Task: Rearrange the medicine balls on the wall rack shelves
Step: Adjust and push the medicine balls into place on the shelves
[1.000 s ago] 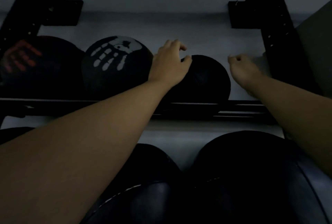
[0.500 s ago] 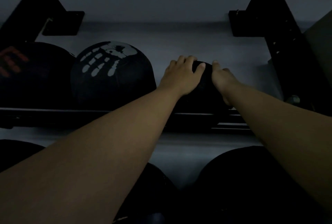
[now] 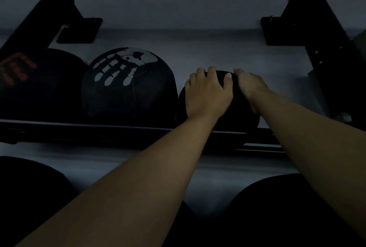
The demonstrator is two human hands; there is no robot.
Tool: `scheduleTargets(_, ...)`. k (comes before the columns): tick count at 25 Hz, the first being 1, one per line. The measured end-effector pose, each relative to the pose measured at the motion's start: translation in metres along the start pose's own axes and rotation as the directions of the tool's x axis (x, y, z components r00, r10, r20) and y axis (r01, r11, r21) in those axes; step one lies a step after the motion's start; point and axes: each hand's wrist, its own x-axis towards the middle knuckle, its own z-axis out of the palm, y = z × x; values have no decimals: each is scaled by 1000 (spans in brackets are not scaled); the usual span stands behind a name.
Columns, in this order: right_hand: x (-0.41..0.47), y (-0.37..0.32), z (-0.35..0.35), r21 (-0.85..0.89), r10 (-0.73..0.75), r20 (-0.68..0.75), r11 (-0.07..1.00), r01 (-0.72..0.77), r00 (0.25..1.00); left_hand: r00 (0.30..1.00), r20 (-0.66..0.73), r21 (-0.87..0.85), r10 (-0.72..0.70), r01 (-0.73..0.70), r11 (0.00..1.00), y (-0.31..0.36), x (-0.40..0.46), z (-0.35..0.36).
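Observation:
A small plain black medicine ball [image 3: 236,112] sits on the upper rack shelf [image 3: 99,126], right of centre. My left hand [image 3: 208,92] lies over its top and left side, fingers curled on it. My right hand [image 3: 250,86] presses on its right side, thumb near the top. Left of it stands a larger black ball with a white handprint [image 3: 126,86]. A black ball with orange markings [image 3: 29,80] is at the far left. The scene is dim.
Black rack brackets [image 3: 277,31] and uprights [image 3: 336,64] frame the shelf against a grey wall [image 3: 188,29]. Large black balls [image 3: 277,211] rest on the lower shelf below my arms, another at the lower left [image 3: 29,187].
My right hand has come in from the right onto the small ball, and my left hand has spread over its top. Both hands now clasp it.

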Motion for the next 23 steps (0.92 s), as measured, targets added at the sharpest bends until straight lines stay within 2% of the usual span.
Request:
scheduleTargets(3, -6, 6, -5, -57, -82, 33, 995, 84, 996, 999, -36, -4, 27, -27, 1000, 0, -3, 1)
scheduleTargets(7, -20, 21, -7, -95, -287, -11, 954, 285, 958, 997, 40, -22, 64, -63, 998, -6, -6, -5)
scheduleTargets(9, -29, 24, -9, -143, -342, -1, 930, 338, 940, 991, 91, -36, 102, -99, 994, -12, -13, -10)
scheduleTargets(14, -32, 12, -18, -209, -315, 102, 921, 330, 944, 978, 164, -30, 129, -126, 992, -20, -12, -22)
scheduleTargets(17, -38, -1, -17, -261, -334, 112, 899, 352, 936, 970, 191, -3, 152, -154, 988, -18, -7, -30)
scheduleTargets(23, -50, -31, 5, -301, -419, 126, 848, 437, 899, 961, 155, 168, 228, -253, 953, -46, 17, -76)
